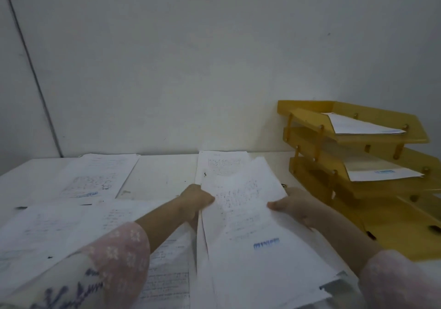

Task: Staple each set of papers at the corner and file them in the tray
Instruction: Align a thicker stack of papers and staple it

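- Pink sleeve (114, 256) leads to the left grip (196, 201), clamped on the left edge of the paper set (250, 249).
- Right grip (294, 205) pinches its right edge; yellow tray (393, 232) just beyond.

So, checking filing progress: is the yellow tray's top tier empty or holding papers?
Holding papers: a white stack lies inside the top tier.

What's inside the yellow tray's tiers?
The yellow tray holds top-tier papers and middle-tier papers. The bottom tier's front shows none; its back is hidden under the tiers above.
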